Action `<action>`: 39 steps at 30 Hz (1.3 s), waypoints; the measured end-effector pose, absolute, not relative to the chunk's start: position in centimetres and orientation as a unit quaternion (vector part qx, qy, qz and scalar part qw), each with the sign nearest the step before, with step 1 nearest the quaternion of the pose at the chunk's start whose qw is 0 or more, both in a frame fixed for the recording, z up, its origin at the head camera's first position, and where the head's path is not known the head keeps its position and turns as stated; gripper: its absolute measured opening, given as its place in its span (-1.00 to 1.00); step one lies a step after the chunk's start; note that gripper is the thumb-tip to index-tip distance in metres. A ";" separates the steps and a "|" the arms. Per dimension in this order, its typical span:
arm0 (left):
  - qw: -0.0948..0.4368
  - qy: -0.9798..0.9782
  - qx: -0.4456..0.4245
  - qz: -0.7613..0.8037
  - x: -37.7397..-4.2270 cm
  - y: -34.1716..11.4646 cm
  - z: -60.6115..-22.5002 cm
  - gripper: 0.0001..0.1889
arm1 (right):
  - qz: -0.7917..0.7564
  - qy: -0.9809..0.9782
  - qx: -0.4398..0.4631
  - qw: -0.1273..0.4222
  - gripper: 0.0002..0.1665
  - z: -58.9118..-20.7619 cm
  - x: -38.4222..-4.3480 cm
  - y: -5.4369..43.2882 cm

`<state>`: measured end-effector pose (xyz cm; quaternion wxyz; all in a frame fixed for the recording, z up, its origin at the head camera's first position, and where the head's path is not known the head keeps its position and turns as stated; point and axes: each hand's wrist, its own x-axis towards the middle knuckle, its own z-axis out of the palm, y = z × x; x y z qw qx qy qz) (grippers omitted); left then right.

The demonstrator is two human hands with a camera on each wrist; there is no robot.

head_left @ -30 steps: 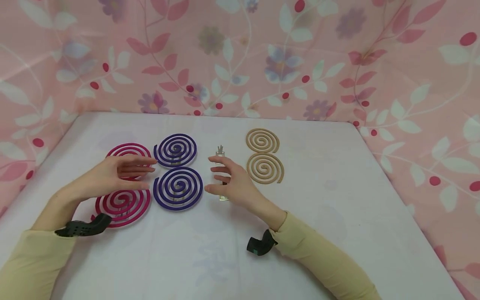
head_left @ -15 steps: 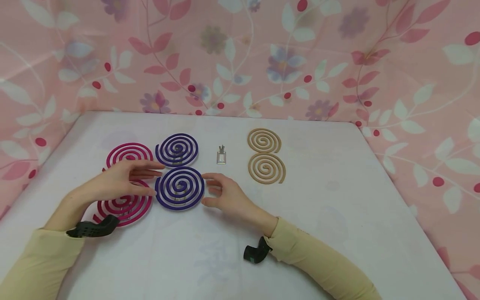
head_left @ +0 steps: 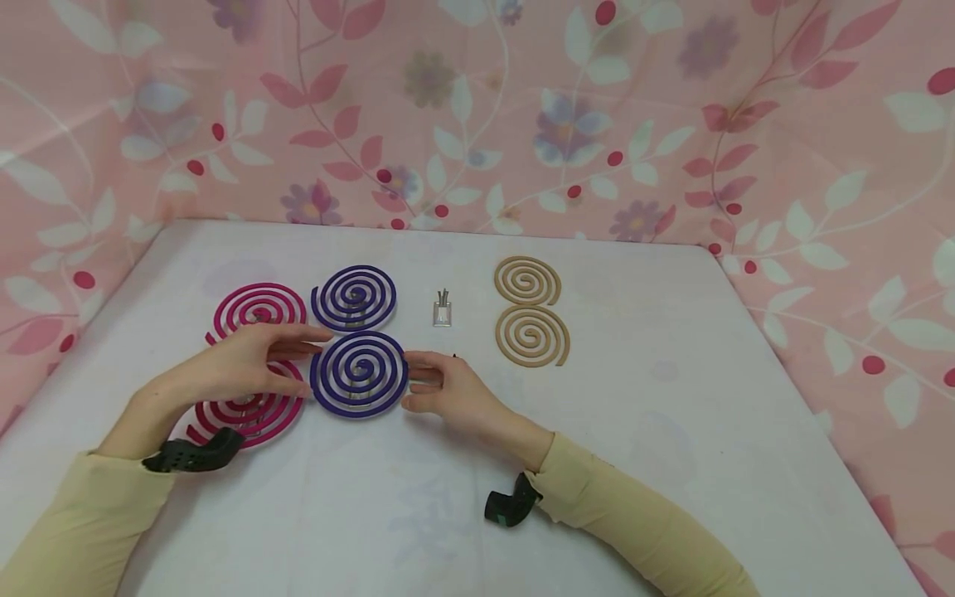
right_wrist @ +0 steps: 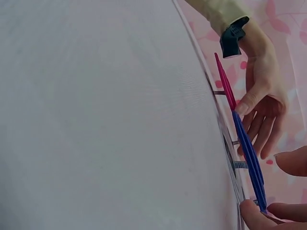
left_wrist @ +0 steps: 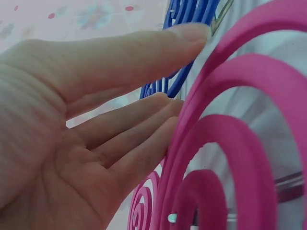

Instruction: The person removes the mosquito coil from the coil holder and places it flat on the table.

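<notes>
Two dark blue mosquito coils stand raised on metal stands, the far one [head_left: 355, 286] and the near one [head_left: 319, 377]. My left hand [head_left: 231, 362] hovers over two pink coils, one far [head_left: 257, 290] and one near [head_left: 287, 423]. Its fairly straight fingertips reach the near blue coil's left edge, with the thumb apart from the fingers. At that coil's right edge, the fingertips of my right hand [head_left: 458, 398] touch the rim. In the right wrist view, the blue coil's edge [right_wrist: 248, 148] lies between right fingertips [right_wrist: 252, 218], the thumb held away.
A small metal coil stand [head_left: 443, 313] lies on the white table [head_left: 671, 497] beyond my right hand. A dark tip [head_left: 455, 356] shows behind that hand. Two tan coils, one far [head_left: 515, 264] and one near [head_left: 515, 356], lie farther right. A floral cloth [head_left: 477, 108] rises behind.
My right hand has moved left and slightly down to the near blue coil, uncovering the small metal stand. My left hand has shifted right toward the same coil's left edge.
</notes>
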<state>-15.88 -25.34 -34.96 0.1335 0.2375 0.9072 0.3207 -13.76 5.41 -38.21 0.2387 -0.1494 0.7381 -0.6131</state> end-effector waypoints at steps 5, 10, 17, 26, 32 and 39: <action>0.139 0.903 0.236 0.330 -15.9 -25.2 -35.1 -0.24 | -0.622 0.727 -0.161 0.244 -0.25 -38.3 -13.9 5.5; 0.149 0.895 0.245 0.343 -15.9 -25.0 -35.3 -0.26 | -0.629 0.717 -0.162 0.254 -0.26 -38.3 -13.8 5.6; 0.161 0.885 0.234 0.368 -15.9 -25.2 -35.3 -0.26 | -0.651 0.696 -0.135 0.273 -0.23 -38.5 -13.9 5.7; 0.169 0.877 0.225 0.390 -15.7 -25.5 -35.0 -0.29 | -0.687 0.662 -0.108 0.278 -0.23 -38.2 -14.0 5.6; 0.166 0.876 0.227 0.392 -15.7 -25.5 -35.0 -0.29 | -0.699 0.649 -0.100 0.284 -0.22 -38.2 -14.1 5.6; 0.167 0.875 0.229 0.393 -15.7 -25.6 -35.0 -0.27 | -0.705 0.641 -0.101 0.285 -0.22 -38.2 -14.2 5.7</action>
